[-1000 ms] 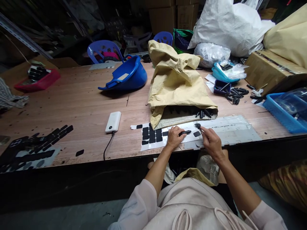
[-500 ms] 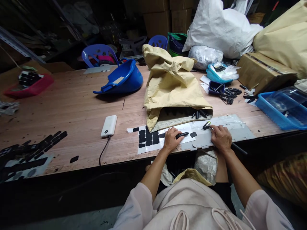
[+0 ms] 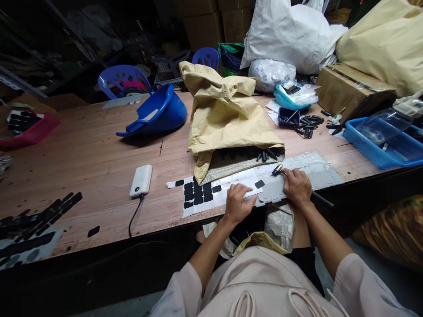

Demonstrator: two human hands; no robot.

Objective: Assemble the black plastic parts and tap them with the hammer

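Note:
My left hand (image 3: 238,203) rests with curled fingers on the near edge of a white backing sheet (image 3: 231,182) that carries several black foam pads (image 3: 197,193). Whether it holds anything is hidden. One lone black pad (image 3: 259,184) lies just right of it. My right hand (image 3: 297,187) is closed on a thin tool with a yellow-green tip (image 3: 276,169), and its dark shaft runs back past the table edge. That hand lies on a grey metal plate (image 3: 319,174).
A yellow sack (image 3: 224,119) lies open behind the sheet, with small black parts (image 3: 264,155) at its mouth. On the left lie a white power bank (image 3: 141,179) and a blue basin (image 3: 158,114). A blue basket (image 3: 380,147) stands at the right. More black pads (image 3: 33,220) lie at the far left.
The black stick seen in my left hand earlier no longer shows, and that hand has drawn back toward the table edge. My right hand picked up the yellow-tipped tool.

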